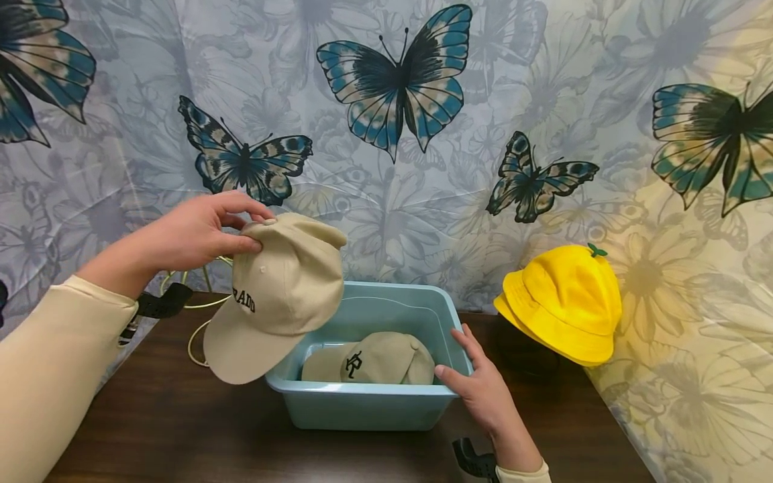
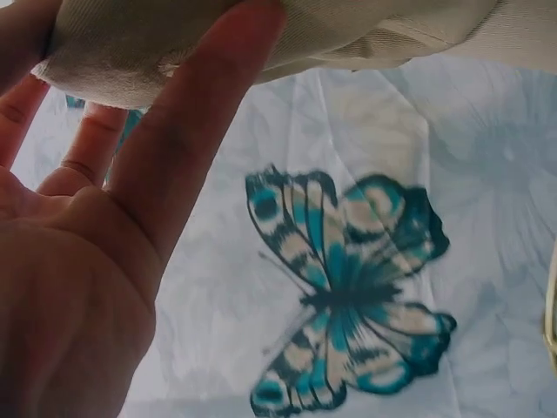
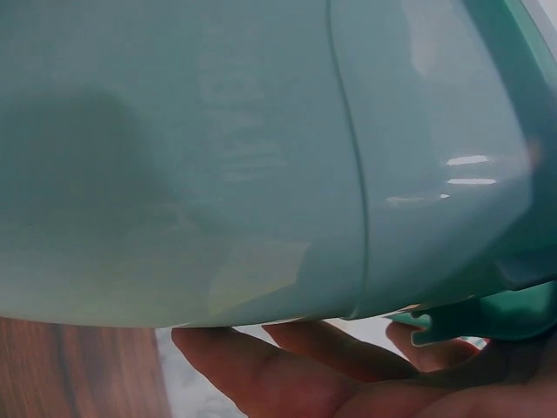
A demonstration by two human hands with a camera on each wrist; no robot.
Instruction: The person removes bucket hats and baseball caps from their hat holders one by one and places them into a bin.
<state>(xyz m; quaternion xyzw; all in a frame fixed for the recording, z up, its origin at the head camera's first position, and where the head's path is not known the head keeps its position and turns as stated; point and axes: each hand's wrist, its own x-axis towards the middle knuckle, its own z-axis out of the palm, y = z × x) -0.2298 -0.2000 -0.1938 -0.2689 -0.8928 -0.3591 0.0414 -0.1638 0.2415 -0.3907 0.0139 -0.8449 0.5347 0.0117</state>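
High at the left of the head view, my left hand (image 1: 199, 231) pinches a beige baseball cap (image 1: 296, 288) by the top of its crown. The cap hangs tilted over the left side of a light blue plastic bin (image 1: 368, 410), brim down, dark letters partly visible on its front. Inside the bin lies another beige cap (image 1: 389, 359) with a dark monogram, its brim pointing left. My right hand (image 1: 483, 396) holds the bin's right rim near the front corner. Fingers (image 3: 287, 370) lie along the bin's edge in the right wrist view.
A yellow bucket hat (image 1: 561, 302) with a small green sprout sits raised at the right back of the dark wooden table (image 1: 199, 429). Thin yellow wire loops (image 1: 196, 345) stand behind the held cap. A butterfly-print cloth (image 1: 398, 201) hangs close behind the table.
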